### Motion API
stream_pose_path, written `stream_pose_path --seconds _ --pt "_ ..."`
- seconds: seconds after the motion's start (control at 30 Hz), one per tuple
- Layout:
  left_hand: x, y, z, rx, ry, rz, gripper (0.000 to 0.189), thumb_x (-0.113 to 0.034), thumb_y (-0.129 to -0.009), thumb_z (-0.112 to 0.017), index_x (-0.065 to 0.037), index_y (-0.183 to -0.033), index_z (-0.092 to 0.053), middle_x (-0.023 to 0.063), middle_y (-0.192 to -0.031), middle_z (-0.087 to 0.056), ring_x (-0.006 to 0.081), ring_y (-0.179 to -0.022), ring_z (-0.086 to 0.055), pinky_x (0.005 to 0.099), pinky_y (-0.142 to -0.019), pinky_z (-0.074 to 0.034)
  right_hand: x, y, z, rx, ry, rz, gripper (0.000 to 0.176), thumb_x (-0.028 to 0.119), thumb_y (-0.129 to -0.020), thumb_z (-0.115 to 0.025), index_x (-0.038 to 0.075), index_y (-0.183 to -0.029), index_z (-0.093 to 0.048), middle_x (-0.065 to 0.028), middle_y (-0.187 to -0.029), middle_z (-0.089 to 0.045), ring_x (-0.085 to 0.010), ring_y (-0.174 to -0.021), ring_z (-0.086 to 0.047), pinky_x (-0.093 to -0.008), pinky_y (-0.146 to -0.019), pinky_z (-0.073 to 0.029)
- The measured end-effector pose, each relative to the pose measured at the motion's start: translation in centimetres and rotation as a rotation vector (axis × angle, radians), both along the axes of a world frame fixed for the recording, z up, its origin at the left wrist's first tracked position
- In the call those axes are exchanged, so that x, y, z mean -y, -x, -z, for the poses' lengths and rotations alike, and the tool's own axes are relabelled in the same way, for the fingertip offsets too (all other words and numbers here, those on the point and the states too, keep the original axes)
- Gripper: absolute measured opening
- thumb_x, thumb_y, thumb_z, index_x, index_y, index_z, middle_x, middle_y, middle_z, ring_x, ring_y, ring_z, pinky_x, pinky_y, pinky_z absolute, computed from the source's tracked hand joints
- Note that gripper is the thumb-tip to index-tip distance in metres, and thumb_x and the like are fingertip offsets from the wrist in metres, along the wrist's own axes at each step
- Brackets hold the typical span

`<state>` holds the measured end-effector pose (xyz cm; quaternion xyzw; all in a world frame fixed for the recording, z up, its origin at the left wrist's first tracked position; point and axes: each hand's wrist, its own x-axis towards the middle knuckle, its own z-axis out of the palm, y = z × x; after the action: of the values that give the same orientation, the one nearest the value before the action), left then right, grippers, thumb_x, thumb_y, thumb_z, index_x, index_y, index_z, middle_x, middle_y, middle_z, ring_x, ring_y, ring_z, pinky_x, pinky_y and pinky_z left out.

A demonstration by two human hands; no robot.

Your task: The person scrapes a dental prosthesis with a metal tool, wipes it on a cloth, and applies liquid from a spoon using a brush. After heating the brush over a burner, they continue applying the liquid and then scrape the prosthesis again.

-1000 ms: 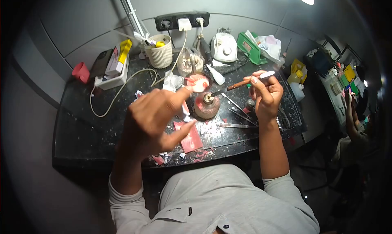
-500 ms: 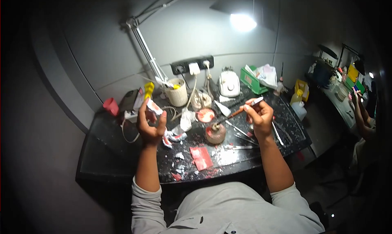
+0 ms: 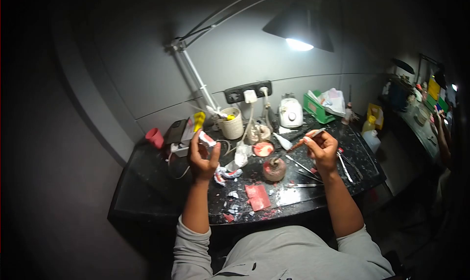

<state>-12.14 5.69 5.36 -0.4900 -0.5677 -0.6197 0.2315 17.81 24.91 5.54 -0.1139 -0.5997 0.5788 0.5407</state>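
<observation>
Between the thumb and fingers of my left hand (image 3: pixel 201 158) is a small white and red piece (image 3: pixel 207 139), held above the table. My right hand (image 3: pixel 323 150) pinches a thin brown-handled tool (image 3: pixel 297 144), its tip pointing down and left. Below and between the hands stands a round burner (image 3: pixel 274 169) with a metal neck. Behind it is a small round dish (image 3: pixel 263 149) with pink-red material. Red sheets (image 3: pixel 257 197) lie in front of the burner. Another white and red piece (image 3: pixel 220 175) rests on the table beside my left hand.
A lamp (image 3: pixel 299 30) shines from above. Along the wall stand a ribbed cup (image 3: pixel 232 128), a white device (image 3: pixel 291 112) and a green box (image 3: pixel 317 108). Metal tools (image 3: pixel 345 168) lie at the right. A pink cup (image 3: pixel 154 137) stands left. Another person's arm (image 3: pixel 443 138) shows far right.
The view has shifted, so the table sits lower and further right. The tool in my right hand has drawn away from the burner's top. Both hands keep their holds.
</observation>
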Motion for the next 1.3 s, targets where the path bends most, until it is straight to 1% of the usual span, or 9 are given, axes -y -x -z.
stream_pose_path --seconds 0.17,0.47,0.5,0.6,0.7,0.87,0.93,1.2,1.3 --pt "0.3 0.2 0.1 0.049 -0.001 0.011 0.065 -0.020 -0.080 -0.081 -0.001 -0.136 -0.054 -0.0015 -0.087 -0.056 0.0070 -0.063 -0.042 0.0243 -0.054 -0.035 -0.6 0.3 0.6 0.010 -0.044 0.048 0.010 0.001 -0.090 -0.069 0.002 -0.098 -0.065 -0.0074 -0.082 -0.072 -0.0039 -0.053 -0.053 -0.0189 -0.046 -0.038" --pt "0.6 -0.4 -0.2 -0.035 -0.012 -0.005 0.066 -0.022 -0.080 -0.082 -0.001 -0.135 -0.054 -0.0027 -0.077 -0.056 0.0049 -0.059 -0.043 0.0217 -0.052 -0.035 0.0 0.4 0.2 0.043 -0.020 0.055 0.008 0.004 -0.092 -0.069 0.002 -0.099 -0.064 -0.0023 -0.076 -0.067 -0.0027 -0.050 -0.047 -0.0193 -0.045 -0.036" --pt "1.0 -0.8 -0.4 0.012 0.036 -0.002 0.063 -0.019 -0.079 -0.082 0.000 -0.133 -0.056 0.0002 -0.086 -0.064 0.0066 -0.063 -0.050 0.0225 -0.056 -0.041 -0.4 0.4 0.5 0.036 -0.039 0.038 0.009 0.003 -0.092 -0.069 0.002 -0.100 -0.064 -0.0045 -0.079 -0.069 -0.0028 -0.051 -0.048 -0.0195 -0.045 -0.037" --pt "0.7 -0.8 -0.2 0.024 0.030 0.032 0.064 -0.020 -0.078 -0.083 0.000 -0.133 -0.056 0.0005 -0.089 -0.066 0.0068 -0.065 -0.051 0.0225 -0.057 -0.042 -0.2 0.4 0.3 0.037 -0.021 0.031 0.010 0.002 -0.091 -0.068 0.002 -0.101 -0.064 -0.0093 -0.085 -0.073 -0.0031 -0.052 -0.050 -0.0197 -0.045 -0.038" --pt "-0.1 -0.5 0.4 0.019 -0.034 0.087 0.068 -0.020 -0.080 -0.083 0.000 -0.137 -0.052 -0.0018 -0.090 -0.060 0.0042 -0.068 -0.046 0.0210 -0.056 -0.038 0.2 0.4 -0.1 0.017 -0.015 0.053 0.010 0.002 -0.090 -0.069 0.002 -0.099 -0.065 -0.0088 -0.085 -0.073 -0.0034 -0.052 -0.051 -0.0193 -0.046 -0.038" --pt "-0.2 0.6 2.2 0.043 -0.029 0.057 0.066 -0.012 -0.079 -0.084 -0.002 -0.135 -0.052 -0.0004 -0.095 -0.059 0.0064 -0.073 -0.050 0.0219 -0.059 -0.042 1.2 -0.4 -0.7 0.018 0.007 0.028 0.010 0.002 -0.090 -0.070 0.002 -0.099 -0.066 -0.0064 -0.085 -0.073 -0.0045 -0.060 -0.058 -0.0196 -0.050 -0.043" --pt "-0.8 0.3 0.5 0.038 -0.048 0.087 0.064 -0.008 -0.079 -0.082 -0.002 -0.135 -0.051 0.0011 -0.096 -0.060 0.0072 -0.073 -0.051 0.0219 -0.060 -0.043 0.6 -0.2 -0.6 0.003 0.004 0.010 0.010 0.003 -0.090 -0.070 0.002 -0.099 -0.066 -0.0059 -0.085 -0.073 -0.0048 -0.062 -0.060 -0.0196 -0.051 -0.045" --pt "-0.3 -0.6 0.4 0.011 0.028 0.081 0.064 -0.004 -0.082 -0.077 -0.003 -0.138 -0.047 0.0034 -0.100 -0.061 0.0095 -0.078 -0.054 0.0237 -0.064 -0.044 1.0 -0.6 -0.8 0.015 0.012 -0.032 0.009 0.004 -0.090 -0.072 0.003 -0.098 -0.068 -0.0029 -0.082 -0.071 -0.0049 -0.064 -0.060 -0.0196 -0.052 -0.045" --pt "-0.3 -0.5 0.7 0.001 0.034 0.092 0.062 -0.001 -0.085 -0.074 -0.004 -0.140 -0.044 0.0023 -0.105 -0.061 0.0066 -0.081 -0.056 0.0201 -0.067 -0.044 0.7 -0.6 -0.5 0.008 0.013 -0.047 0.009 0.004 -0.090 -0.073 0.002 -0.096 -0.067 -0.0022 -0.081 -0.070 -0.0045 -0.062 -0.060 -0.0202 -0.052 -0.046"
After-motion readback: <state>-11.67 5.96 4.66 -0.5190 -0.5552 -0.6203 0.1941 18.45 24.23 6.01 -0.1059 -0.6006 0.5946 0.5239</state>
